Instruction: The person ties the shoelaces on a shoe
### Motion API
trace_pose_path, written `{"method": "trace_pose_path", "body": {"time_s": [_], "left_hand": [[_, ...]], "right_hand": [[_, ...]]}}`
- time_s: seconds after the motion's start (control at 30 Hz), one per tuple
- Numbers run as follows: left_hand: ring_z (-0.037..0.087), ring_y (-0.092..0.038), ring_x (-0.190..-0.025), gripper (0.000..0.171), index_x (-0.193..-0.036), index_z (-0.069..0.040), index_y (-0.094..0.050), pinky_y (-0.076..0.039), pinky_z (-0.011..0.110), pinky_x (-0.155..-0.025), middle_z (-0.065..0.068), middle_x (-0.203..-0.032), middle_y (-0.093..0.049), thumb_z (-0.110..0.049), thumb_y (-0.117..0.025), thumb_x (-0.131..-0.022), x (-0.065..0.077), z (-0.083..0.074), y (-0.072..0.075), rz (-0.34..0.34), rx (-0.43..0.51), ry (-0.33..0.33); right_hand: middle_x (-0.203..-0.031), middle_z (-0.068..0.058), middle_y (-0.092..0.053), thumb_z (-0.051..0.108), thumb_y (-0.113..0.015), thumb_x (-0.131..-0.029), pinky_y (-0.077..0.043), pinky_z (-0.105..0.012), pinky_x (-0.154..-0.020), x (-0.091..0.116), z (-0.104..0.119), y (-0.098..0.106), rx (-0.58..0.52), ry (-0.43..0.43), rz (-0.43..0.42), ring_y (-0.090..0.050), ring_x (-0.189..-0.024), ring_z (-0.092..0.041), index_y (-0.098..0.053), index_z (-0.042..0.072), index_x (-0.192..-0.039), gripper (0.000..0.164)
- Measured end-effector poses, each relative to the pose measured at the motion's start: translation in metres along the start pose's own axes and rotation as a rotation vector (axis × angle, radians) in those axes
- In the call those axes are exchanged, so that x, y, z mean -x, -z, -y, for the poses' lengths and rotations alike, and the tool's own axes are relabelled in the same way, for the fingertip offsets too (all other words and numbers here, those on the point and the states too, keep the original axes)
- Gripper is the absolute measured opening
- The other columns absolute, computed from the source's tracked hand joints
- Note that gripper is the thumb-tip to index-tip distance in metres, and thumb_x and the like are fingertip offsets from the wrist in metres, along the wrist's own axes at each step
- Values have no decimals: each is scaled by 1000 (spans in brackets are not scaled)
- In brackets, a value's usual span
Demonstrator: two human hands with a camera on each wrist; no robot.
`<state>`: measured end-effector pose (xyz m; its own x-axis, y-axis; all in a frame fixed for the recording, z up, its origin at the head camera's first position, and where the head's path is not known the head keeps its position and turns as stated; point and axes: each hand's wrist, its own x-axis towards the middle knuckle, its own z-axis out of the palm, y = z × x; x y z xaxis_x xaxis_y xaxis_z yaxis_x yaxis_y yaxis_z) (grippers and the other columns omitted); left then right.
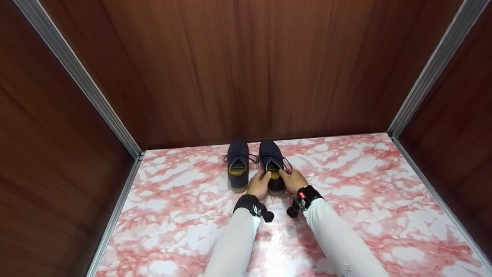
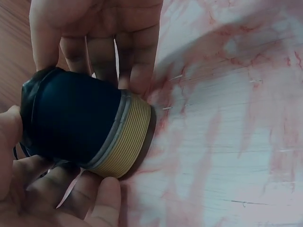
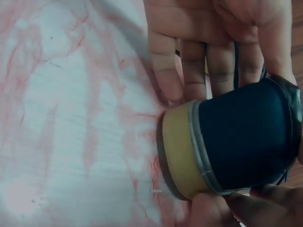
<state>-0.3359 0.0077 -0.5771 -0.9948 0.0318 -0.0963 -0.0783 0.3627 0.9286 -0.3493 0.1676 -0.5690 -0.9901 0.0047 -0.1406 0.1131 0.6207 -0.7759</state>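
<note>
Two navy lace-up shoes stand side by side on the floor, toes toward the wall. The left shoe (image 1: 238, 161) is untouched. The right shoe (image 1: 270, 150) is held between both hands, its ribbed tan sole (image 2: 130, 137) and dark heel (image 3: 241, 137) showing in the wrist views. My left hand (image 1: 258, 185) grips the left side of its collar, thumb at the rim and fingers along the outside. On the other side my right hand (image 1: 293, 180) grips the collar likewise. A yellow insole (image 1: 274, 174) shows inside the opening. Its laces (image 1: 286, 161) hang loosely at the sides.
Behind the shoes rises a brown wood-grain panel (image 1: 250, 77), with side panels (image 1: 57, 173) at left and right. Grey metal strips (image 1: 430, 73) run along the corners. The floor (image 1: 173, 231) has a red and white marbled pattern. Both wrists carry black camera straps.
</note>
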Motion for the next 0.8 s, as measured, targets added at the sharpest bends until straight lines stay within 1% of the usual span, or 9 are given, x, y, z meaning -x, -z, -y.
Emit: {"method": "trace_pose_path", "body": {"time_s": [0.07,0.2,0.27,0.3,0.43,0.5,0.63,0.7,0.8], "left_hand": [[35,-59,-137,49,-144,2,-58,-44,46,-119,21,-141,-65,-33,-47,-111,-1,0,-1,-27,-14,1],[36,-58,-138,49,-145,3,-57,-44,46,-119,23,-143,-64,-31,-47,-111,0,0,-5,-71,-2,9],[37,-59,-136,49,-144,4,-57,-45,46,-118,23,-142,-64,-30,-47,-111,1,0,-6,-84,11,8],[37,-60,-136,48,-144,4,-56,-46,46,-118,23,-141,-65,-30,-47,-111,2,0,-6,-85,18,5],[36,-60,-135,49,-147,3,-53,-46,46,-117,23,-141,-65,-29,-49,-111,6,-2,-5,-57,35,-17],[36,-58,-138,52,-151,3,-48,-45,46,-119,23,-145,-62,-30,-49,-111,9,-5,-2,-30,45,-27],[39,-49,-147,58,-157,4,-39,-40,47,-123,25,-155,-52,-29,-50,-110,22,-10,7,15,81,-56],[42,-45,-149,60,-158,4,-37,-38,49,-125,26,-159,-47,-29,-51,-110,30,-14,15,37,115,-86],[43,-40,-152,62,-160,1,-34,-35,50,-126,26,-163,-40,-29,-53,-110,46,-20,27,54,175,-119]], "right_hand": [[-117,-26,-73,38,-46,-109,-53,-49,-102,-2,0,-2,-3,0,-4,-69,-109,-36,-67,-7,-126,53],[-130,-29,-69,37,-45,-110,-48,-51,-111,0,0,-3,-18,21,8,-65,-124,-41,-63,-9,-134,55],[-135,-29,-66,36,-43,-111,-46,-51,-114,3,1,-2,-29,37,27,-63,-128,-40,-59,-8,-140,54],[-135,-28,-66,35,-43,-112,-47,-51,-113,5,1,-1,-42,41,40,-64,-126,-39,-57,-7,-143,54],[-136,-28,-65,34,-42,-112,-51,-47,-106,10,3,7,-96,45,89,-65,-117,-34,-47,-6,-151,56],[-139,-29,-62,36,-43,-112,-51,-47,-107,12,4,13,-115,45,105,-66,-119,-35,-43,-6,-154,59],[-155,-31,-49,40,-41,-112,-48,-52,-115,17,4,31,-160,60,142,-59,-134,-44,-34,-6,-158,66],[-162,-29,-40,42,-42,-112,-47,-55,-115,21,3,41,-237,46,161,-55,-138,-48,-30,-3,-161,68],[-169,-26,-28,41,-42,-112,-45,-58,-117,28,0,56,-409,5,175,-45,-145,-52,-24,1,-164,68]]}}
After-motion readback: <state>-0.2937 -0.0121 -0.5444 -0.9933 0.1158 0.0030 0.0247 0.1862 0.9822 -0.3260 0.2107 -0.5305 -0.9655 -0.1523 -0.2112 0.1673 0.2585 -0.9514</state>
